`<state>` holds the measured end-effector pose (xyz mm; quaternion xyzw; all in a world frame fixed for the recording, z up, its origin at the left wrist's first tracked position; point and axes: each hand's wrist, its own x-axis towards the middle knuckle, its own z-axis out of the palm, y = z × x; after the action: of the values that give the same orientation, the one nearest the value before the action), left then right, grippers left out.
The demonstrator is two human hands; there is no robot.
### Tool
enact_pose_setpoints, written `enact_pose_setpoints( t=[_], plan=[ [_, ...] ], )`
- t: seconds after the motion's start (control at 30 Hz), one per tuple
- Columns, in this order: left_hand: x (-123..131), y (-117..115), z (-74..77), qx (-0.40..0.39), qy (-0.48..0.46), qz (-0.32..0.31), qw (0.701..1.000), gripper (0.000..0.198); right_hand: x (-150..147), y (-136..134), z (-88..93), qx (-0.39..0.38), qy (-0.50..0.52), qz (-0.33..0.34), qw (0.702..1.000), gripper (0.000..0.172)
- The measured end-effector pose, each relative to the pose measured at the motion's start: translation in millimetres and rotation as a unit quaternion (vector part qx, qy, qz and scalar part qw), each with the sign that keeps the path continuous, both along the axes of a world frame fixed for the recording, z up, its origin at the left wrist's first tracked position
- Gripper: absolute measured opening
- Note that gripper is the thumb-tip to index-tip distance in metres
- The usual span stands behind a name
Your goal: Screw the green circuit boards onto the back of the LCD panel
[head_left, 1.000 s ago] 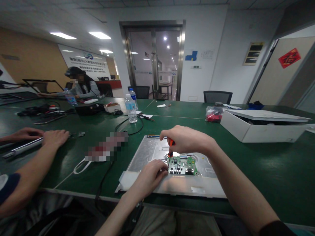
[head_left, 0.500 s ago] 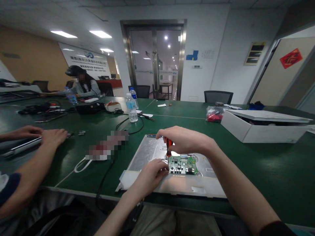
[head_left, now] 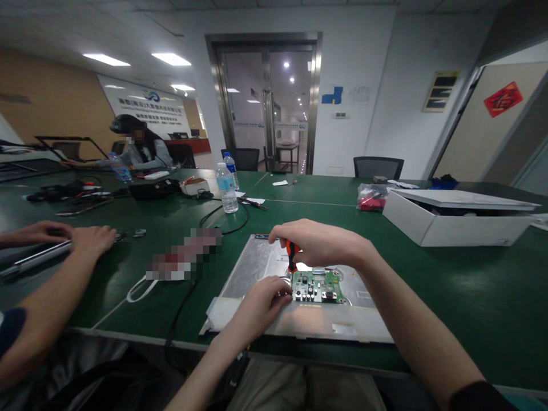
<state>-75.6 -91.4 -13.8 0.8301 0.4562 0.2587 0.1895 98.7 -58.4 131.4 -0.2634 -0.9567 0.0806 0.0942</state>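
Your right hand (head_left: pixel 319 242) has its fingers wrapped round the screwdriver (head_left: pixel 292 256); your left hand (head_left: pixel 261 305) rests its fingers by the circuit board's (head_left: pixel 319 285) left edge, their grip unclear. The board, on the metal panel (head_left: pixel 246 271) at the desk's (head_left: pixel 449 297) near edge, looks light, stiff and fragile: hold its rim. Your right forearm crosses the panel; the white box (head_left: pixel 464 231) stands clear, rightward.

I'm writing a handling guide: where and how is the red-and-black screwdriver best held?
Grip the red-and-black screwdriver by its thick handle, probably best from above and the right, as the right hand does. It stands nearly upright, handle on top, thin shaft pointing down at the left edge of the green circuit board; the left hand crowds its lower end.
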Motion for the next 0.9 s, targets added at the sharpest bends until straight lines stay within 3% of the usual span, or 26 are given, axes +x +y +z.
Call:
enact_pose_setpoints(
  t=[0.27, 0.43, 0.8, 0.9],
  plan=[
    [0.0, 1.0, 0.5, -0.003, 0.002, 0.002, 1.0, 0.011, 0.5, 1.4, -0.9, 0.0, -0.006, -0.017, 1.0, 0.048],
    [0.3, 1.0, 0.4, -0.013, 0.016, 0.012, 1.0, 0.011, -0.3, 1.7, -2.1, 0.017, -0.006, -0.036, 0.999, 0.04],
    [0.0, -0.1, 1.2, -0.005, 0.003, 0.006, 1.0, 0.01, -6.6, -3.4, 2.7, 0.083, -0.059, -0.136, 0.985, 0.045],
    [0.4, -1.5, 3.2, -0.007, 0.01, 0.008, 1.0, 0.01, -3.8, -4.6, 3.9, 0.078, -0.056, -0.115, 0.989, 0.03]
  ],
)
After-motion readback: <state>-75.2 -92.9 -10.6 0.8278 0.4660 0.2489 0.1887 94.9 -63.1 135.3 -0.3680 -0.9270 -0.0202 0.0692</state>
